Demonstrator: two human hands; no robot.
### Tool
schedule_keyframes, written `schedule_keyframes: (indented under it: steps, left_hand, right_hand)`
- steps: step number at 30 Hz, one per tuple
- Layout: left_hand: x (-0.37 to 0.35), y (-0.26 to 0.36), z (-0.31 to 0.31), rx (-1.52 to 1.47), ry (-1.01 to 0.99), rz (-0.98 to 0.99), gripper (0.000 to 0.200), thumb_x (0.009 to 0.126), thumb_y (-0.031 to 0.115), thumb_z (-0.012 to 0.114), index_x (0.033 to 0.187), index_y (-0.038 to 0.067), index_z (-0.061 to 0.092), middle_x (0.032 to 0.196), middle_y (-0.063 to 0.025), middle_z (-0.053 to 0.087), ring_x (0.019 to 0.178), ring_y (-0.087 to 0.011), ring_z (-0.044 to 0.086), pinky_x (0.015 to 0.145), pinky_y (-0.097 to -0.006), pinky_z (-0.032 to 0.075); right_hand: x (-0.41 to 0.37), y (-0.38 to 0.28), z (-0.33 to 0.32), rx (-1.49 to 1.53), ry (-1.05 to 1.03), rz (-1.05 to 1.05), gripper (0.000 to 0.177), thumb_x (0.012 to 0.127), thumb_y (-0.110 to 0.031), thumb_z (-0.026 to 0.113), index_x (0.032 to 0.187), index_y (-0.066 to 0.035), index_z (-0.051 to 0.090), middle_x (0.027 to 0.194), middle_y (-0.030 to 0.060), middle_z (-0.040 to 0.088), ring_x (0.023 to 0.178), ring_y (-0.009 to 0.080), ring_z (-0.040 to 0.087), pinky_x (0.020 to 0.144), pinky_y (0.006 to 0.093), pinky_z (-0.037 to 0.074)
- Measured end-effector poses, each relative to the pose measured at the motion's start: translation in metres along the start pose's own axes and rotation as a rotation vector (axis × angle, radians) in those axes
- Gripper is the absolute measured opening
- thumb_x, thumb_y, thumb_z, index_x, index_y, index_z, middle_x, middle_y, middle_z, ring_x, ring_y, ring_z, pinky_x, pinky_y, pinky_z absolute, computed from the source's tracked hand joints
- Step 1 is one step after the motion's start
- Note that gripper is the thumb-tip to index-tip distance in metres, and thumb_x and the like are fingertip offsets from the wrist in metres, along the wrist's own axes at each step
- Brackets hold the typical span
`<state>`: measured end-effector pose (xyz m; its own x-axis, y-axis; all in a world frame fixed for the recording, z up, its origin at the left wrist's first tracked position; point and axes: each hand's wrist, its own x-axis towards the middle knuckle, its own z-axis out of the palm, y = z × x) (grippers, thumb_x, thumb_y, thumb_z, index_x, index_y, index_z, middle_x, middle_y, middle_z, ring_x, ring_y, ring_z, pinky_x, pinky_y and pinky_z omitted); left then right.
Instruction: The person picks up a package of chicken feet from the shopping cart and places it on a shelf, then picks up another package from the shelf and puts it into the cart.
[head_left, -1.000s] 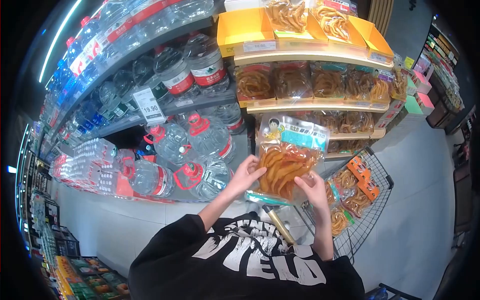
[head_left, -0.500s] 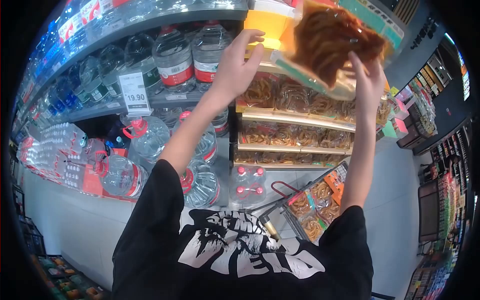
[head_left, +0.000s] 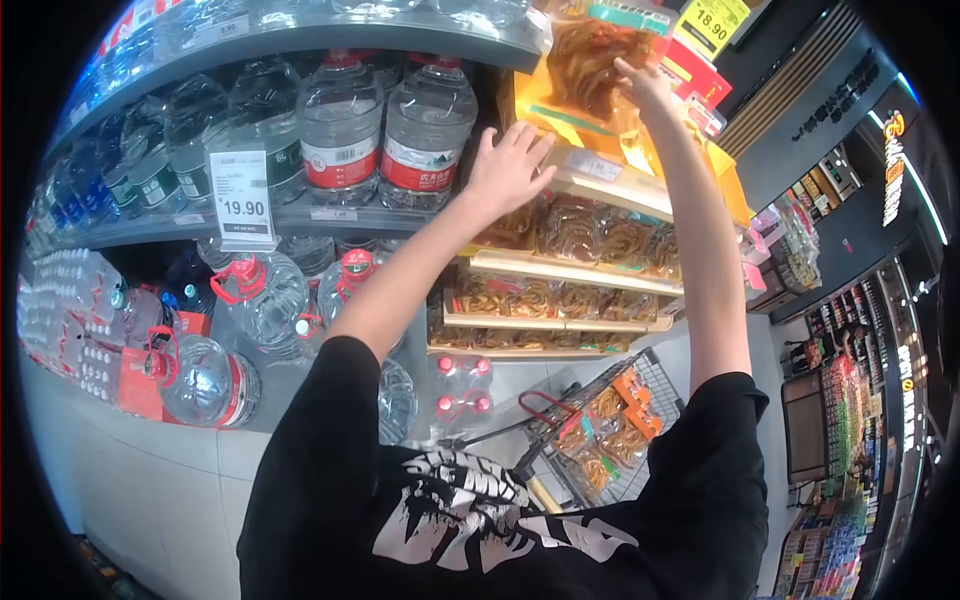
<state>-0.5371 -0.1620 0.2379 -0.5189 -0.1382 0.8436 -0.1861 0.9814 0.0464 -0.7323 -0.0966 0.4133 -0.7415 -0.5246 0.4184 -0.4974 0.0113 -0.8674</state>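
My right hand (head_left: pixel 645 82) is on the right edge of a clear package of brown food (head_left: pixel 590 68), with the thumb and fingers closed on its side. The package lies at the top level of the lit shelf unit, over a yellow surface. My left hand (head_left: pixel 508 172) has its fingers spread and holds nothing. It is beside the left end of the shelf edge (head_left: pixel 592 166), below and left of the package. More packages of the same kind (head_left: pixel 580 232) stand on the shelf below.
Large water bottles (head_left: pixel 425 130) fill the grey shelves on the left, with a 19.90 price sign (head_left: pixel 243 200). A shopping cart (head_left: pixel 655 375) holding several packages stands below the shelves. A yellow 18.90 sign (head_left: pixel 712 24) is at the top.
The package has moved left and away from me, onto the top level, with my right hand. My left hand appears lower, its fingers more spread. The view has shifted right.
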Motion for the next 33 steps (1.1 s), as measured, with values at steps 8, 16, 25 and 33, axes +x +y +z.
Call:
schedule_keyframes:
  steps: [8, 16, 25, 33]
  left_hand:
    - [0.000, 0.005, 0.009, -0.130, 0.086, -0.076, 0.048, 0.083, 0.041, 0.052, 0.118, 0.009, 0.049, 0.119, -0.0117, 0.045, 0.120, -0.0232, 0.036, 0.091, -0.0480, 0.031]
    - [0.001, 0.004, 0.018, -0.177, 0.122, -0.079, 0.045, 0.084, 0.043, 0.051, 0.114, 0.009, 0.051, 0.118, -0.0107, 0.046, 0.120, -0.0227, 0.035, 0.088, -0.0454, 0.034]
    - [0.004, 0.009, 0.026, -0.154, 0.137, -0.099, 0.047, 0.084, 0.045, 0.049, 0.114, 0.009, 0.049, 0.116, -0.0099, 0.045, 0.119, -0.0231, 0.033, 0.088, -0.0448, 0.031]
    - [0.005, 0.012, 0.034, -0.101, 0.187, -0.099, 0.049, 0.084, 0.047, 0.048, 0.113, 0.008, 0.047, 0.115, -0.0091, 0.041, 0.117, -0.0245, 0.031, 0.087, -0.0471, 0.031]
  right_hand:
    - [0.056, 0.054, 0.025, 0.232, -0.094, 0.225, 0.062, 0.070, -0.015, 0.078, 0.121, -0.003, 0.044, 0.119, 0.0112, 0.047, 0.091, 0.0172, 0.055, 0.071, 0.0295, 0.053]
    - [0.078, 0.049, 0.004, -1.004, -0.118, -0.103, 0.047, 0.063, -0.044, 0.078, 0.081, -0.003, 0.062, 0.073, 0.0086, 0.065, 0.069, 0.0207, 0.063, 0.064, 0.0314, 0.050]
    - [0.066, 0.068, 0.024, -0.792, 0.069, -0.188, 0.065, 0.059, -0.038, 0.081, 0.100, 0.002, 0.050, 0.078, 0.0142, 0.064, 0.071, 0.0238, 0.064, 0.070, 0.0337, 0.050]
    - [0.050, 0.076, 0.050, -1.183, 0.135, -0.434, 0.053, 0.071, -0.031, 0.073, 0.103, 0.004, 0.049, 0.101, 0.0208, 0.058, 0.094, 0.0344, 0.059, 0.079, 0.0391, 0.049]
